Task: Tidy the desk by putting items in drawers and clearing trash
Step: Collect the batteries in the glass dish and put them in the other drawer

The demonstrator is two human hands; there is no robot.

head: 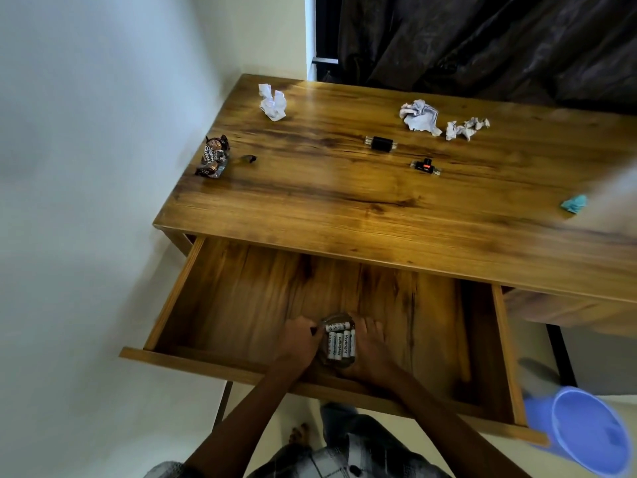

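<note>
A wooden desk [344, 201] has its wide drawer [224, 298] pulled out toward me. Inside the drawer, near its front, my left hand [300, 343] and my right hand [370, 350] hold a small clear container of white batteries [339, 343] between them. On the desktop lie three crumpled white papers [273, 102] [418, 116] [465, 128], a brown snack wrapper [213, 156] with a torn scrap [247, 159] beside it, two small black devices [381, 144] [425, 166] and a crumpled teal scrap [574, 203].
A blue plastic bin [586, 432] stands on the floor at the drawer's right front corner. A white wall runs along the desk's left side and a dark curtain [482, 39] hangs behind it. A second drawer front [568, 312] on the right is closed.
</note>
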